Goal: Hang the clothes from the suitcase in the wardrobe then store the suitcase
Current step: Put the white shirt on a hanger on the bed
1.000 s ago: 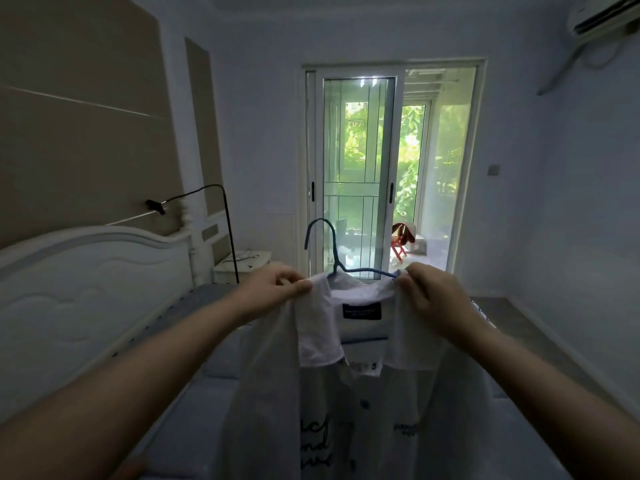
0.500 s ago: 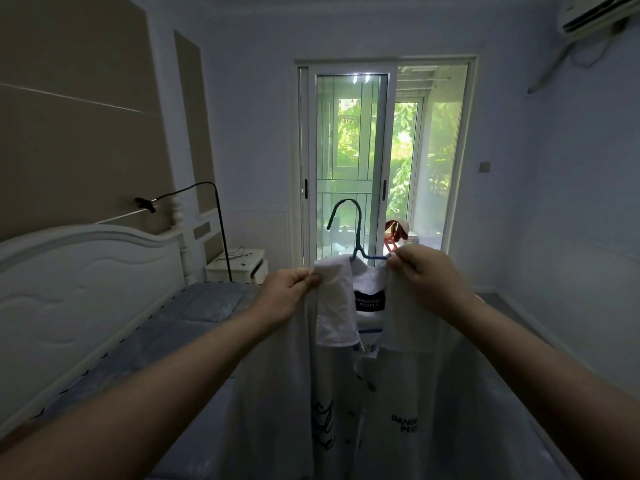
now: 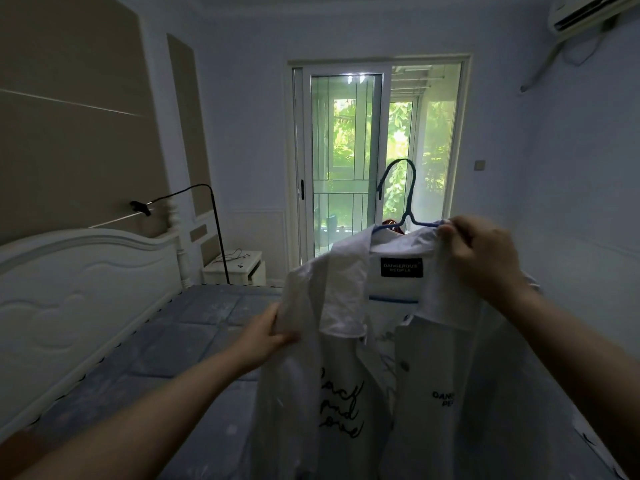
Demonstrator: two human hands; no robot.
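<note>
A white shirt (image 3: pixel 426 375) with black lettering and a black neck label hangs on a blue hanger (image 3: pixel 401 202), held up in front of me over the bed. My right hand (image 3: pixel 485 258) grips the shirt's right shoulder together with the hanger's arm. My left hand (image 3: pixel 266 337) pinches the shirt's left front edge, lower down below the collar. The hanger's hook stands free above the collar. Neither the suitcase nor the wardrobe is in view.
A bed with a grey-blue mattress (image 3: pixel 166 344) and white headboard (image 3: pixel 69 282) lies below and to the left. A white nightstand (image 3: pixel 239 268) and a black floor lamp (image 3: pixel 214 230) stand by the glass sliding door (image 3: pixel 346 161). An air conditioner (image 3: pixel 588 8) hangs top right.
My left hand has slid from the collar down to the shirt's left front edge. My right hand has carried the hanger and shirt up and to the right. The view has turned slightly.
</note>
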